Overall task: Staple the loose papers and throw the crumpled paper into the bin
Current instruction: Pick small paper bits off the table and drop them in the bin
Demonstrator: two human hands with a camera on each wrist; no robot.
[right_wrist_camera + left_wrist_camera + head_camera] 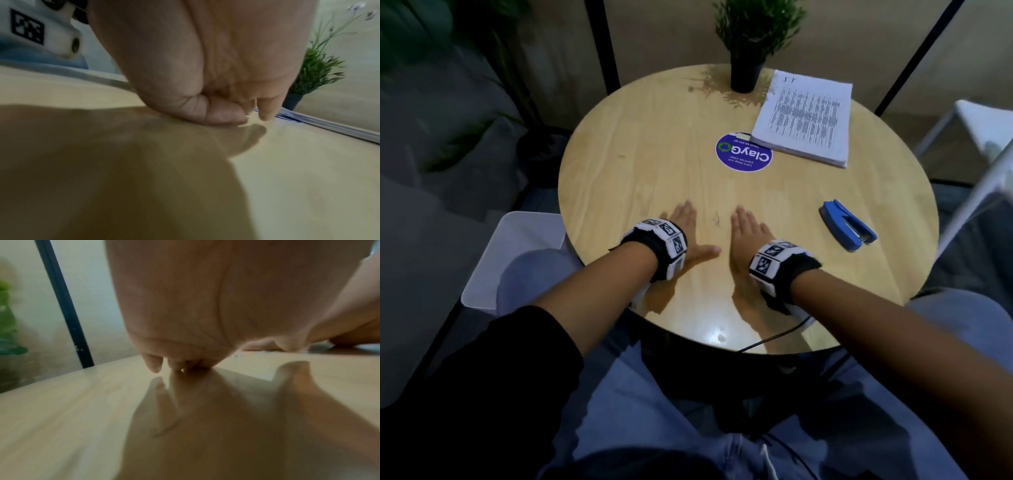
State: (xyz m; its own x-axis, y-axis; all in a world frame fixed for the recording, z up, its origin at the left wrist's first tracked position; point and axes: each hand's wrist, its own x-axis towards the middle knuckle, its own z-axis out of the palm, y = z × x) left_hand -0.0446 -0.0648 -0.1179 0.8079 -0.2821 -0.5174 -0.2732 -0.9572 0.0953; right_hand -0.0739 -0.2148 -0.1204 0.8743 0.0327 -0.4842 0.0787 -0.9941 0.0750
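The stack of papers (803,118) lies flat in the upper right of the head view, on the round wooden surface (637,144), well apart from both hands. Its lower left corner overlaps the edge of a blue round sticker (739,156). The blue stapler (847,226) lies at the right of the frame, below the papers and near the right hand (748,233), not touching it. A small bent metal piece (716,218), possibly a loose staple, lies between the two hands; it is too small to identify with certainty.

The left hand (690,236) and the right hand rest palm down on the surface in the centre of the frame, side by side, fingers straight and together, thumbs spread inward. Neither hand holds anything. Each wrist carries a black band with white marker tags.

The left wrist view shows the palm from below, with the fingertips (154,365) meeting the surface and their reflection in it; the other hand appears at the right edge. The right wrist view shows the edge of the papers (329,128) at the right, beyond the fingertips (267,113), and the potted plant (308,78) behind them. The head view shows that plant (751,41) at the top centre, just left of the papers. A white container (517,253) stands at the lower left, beside the surface.
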